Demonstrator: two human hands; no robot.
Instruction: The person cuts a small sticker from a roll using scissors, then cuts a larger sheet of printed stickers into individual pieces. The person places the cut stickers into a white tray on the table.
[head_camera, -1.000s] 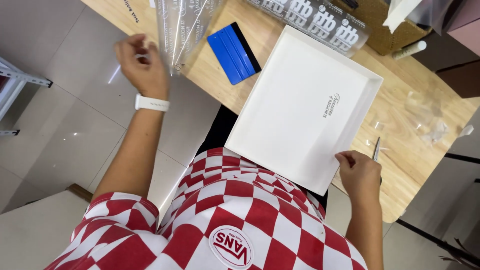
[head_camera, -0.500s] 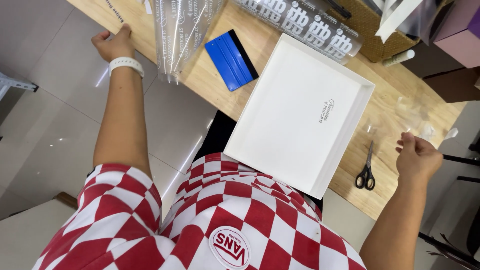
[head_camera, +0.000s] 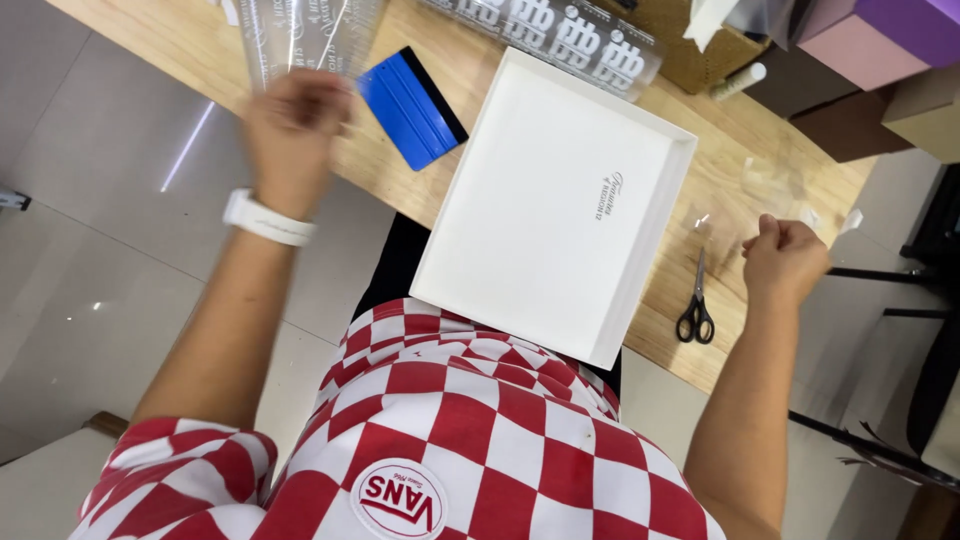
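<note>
Nearest the camera is the person's red-and-white checked shirt (head_camera: 450, 440) with a round white label low on the front. Just beyond it, a shallow white box lid (head_camera: 555, 205) lies tilted on the wooden table (head_camera: 730, 200), its near corner hanging over the table edge; a small dark print mark sits near its right side.

The right hand (head_camera: 785, 260) hovers at the table's right edge, fingers clenched into a fist; whether it pinches anything I cannot tell. Just left of it lie black-handled scissors (head_camera: 696, 305), blades pointing away, apart from the hand.

The left hand (head_camera: 290, 135), blurred, with a white wristband (head_camera: 265, 220), is raised at the table's left edge, against the clear plastic sheets (head_camera: 300, 35); its fingers look curled, but the blur hides whether they grip a sheet. Just right of it lies a blue squeegee card (head_camera: 408, 108) with a black edge.

Farther back, a clear strip with large white characters (head_camera: 560, 35) lies beside a brown cardboard box (head_camera: 690, 50), then 1 pink box (head_camera: 850, 45) and 1 purple box (head_camera: 915, 20).
</note>
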